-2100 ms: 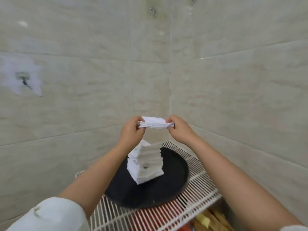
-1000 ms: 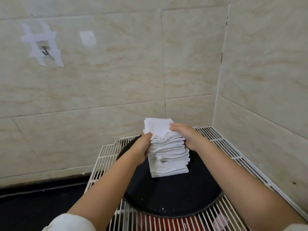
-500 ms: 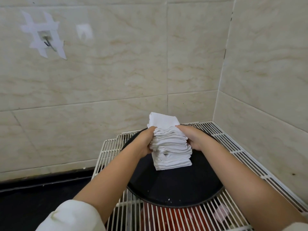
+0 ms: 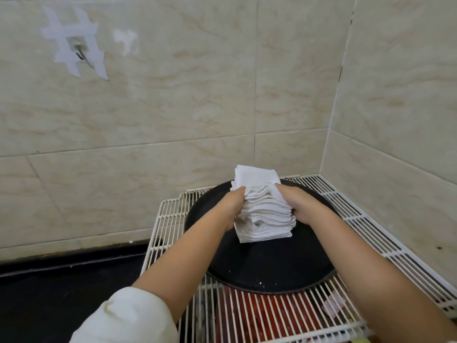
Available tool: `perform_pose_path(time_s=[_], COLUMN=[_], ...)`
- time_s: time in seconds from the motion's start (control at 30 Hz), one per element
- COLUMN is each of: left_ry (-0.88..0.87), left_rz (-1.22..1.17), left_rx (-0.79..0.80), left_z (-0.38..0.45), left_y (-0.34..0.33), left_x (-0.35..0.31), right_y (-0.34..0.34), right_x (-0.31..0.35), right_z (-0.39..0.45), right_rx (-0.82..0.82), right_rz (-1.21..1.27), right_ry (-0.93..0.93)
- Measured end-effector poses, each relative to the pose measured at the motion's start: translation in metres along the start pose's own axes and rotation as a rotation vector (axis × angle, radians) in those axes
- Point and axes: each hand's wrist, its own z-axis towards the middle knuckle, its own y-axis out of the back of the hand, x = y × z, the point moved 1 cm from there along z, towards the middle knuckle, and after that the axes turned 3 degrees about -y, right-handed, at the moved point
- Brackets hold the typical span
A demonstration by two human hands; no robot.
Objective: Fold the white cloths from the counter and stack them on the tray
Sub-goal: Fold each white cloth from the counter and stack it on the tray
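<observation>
Got both hands, left hand (image 4: 232, 206) and right hand (image 4: 295, 205), pressed against opposite sides of the stack of white cloths (image 4: 263, 214) on the black tray (image 4: 272, 271), looks soft, light and wobbly, probably best squeezed low from 2 sides

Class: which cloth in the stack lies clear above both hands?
The top cloth: its flat face shows, while the left hand and right hand squeeze those below.
</observation>
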Motion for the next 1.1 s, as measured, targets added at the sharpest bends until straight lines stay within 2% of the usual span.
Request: perform_pose_path(time_s=[0.07,0.17,0.37,0.5,0.63,0.7,0.8,0.87,0.97,1.03,1.1], left_ry=[0.004,-0.129,-0.129,-0.187,-0.244,-0.239,-0.188,-0.217,-0.391,-0.567,-0.736], left_rz=[-0.016,0.023,-0.125,-0.114,-0.059,0.03,0.091,0.272,0.362,0.4,0.574], left_rx=[-0.008,-0.092,0.011,0.044,0.098,0.105,0.022,-0.026,-0.132,-0.116,-0.059], left_z=[0.005,0.003,0.001,-0.016,-0.032,-0.039,-0.041,-0.038,-0.037,-0.039,-0.041], left_y=[0.001,0.007,0.001,0.009,0.012,0.004,0.003,0.01,0.022,0.026,0.024], left_x=[0.003,0.006,0.029,0.025,0.024,0.028,0.025,0.024,0.014,-0.001,-0.019], right_y=[0.006,0.016,-0.006,-0.012,-0.03,-0.028,-0.011,-0.001,0.007,0.007,0.01], right_x=[-0.008,-0.015,-0.019,-0.009,-0.005,-0.008,-0.016,-0.017,-0.01,-0.002,0.002], right_z=[-0.004,-0.005,-0.011,-0.024,-0.029,-0.028,-0.029,-0.033,-0.035,-0.042,-0.047], right_rx=[0.102,0.091,0.142,0.272,0.357,0.296,0.176,0.096,-0.025,-0.02,-0.001], right_rz=[0.227,0.448,0.538,0.581,0.511,0.476,0.456,0.361,0.133,0.039,-0.095], right_ry=[0.014,0.034,0.025,0.142,0.186,0.153,0.141,0.145,0.297,0.423,0.474])
